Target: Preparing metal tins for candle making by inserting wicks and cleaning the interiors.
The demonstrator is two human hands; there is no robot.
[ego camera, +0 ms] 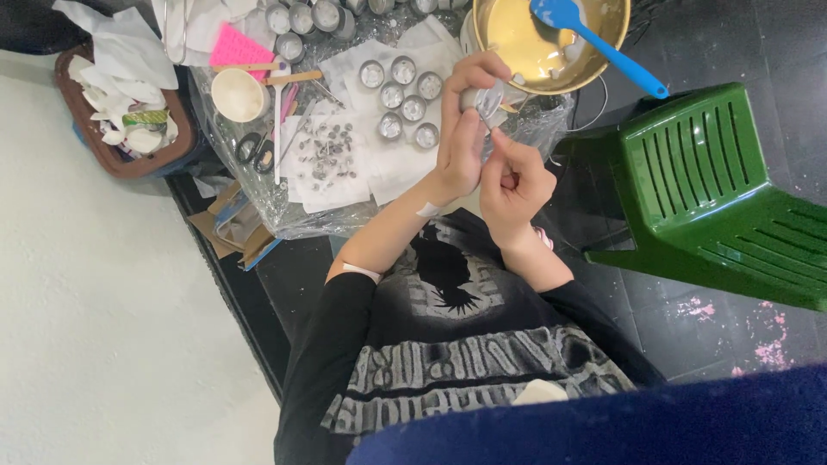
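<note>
My left hand (461, 142) is closed around a small silver metal cup (488, 96) and holds it tilted above the work surface. Just below and to the right, my right hand (515, 182) has its fingers curled, with thumb and fingertip pinched against the cup's lower edge. Whatever lies between those fingertips is hidden. Both hands are raised in front of my black printed shirt (448, 344).
Several more small metal cups (401, 96) stand on white paper (340, 176). Also there: a gold bowl (517, 43) of creamy liquid with a blue spatula (594, 39), scissors (255, 151), a white cup (239, 93) and a brown basket (129, 159). A green plastic chair (715, 189) stands at the right.
</note>
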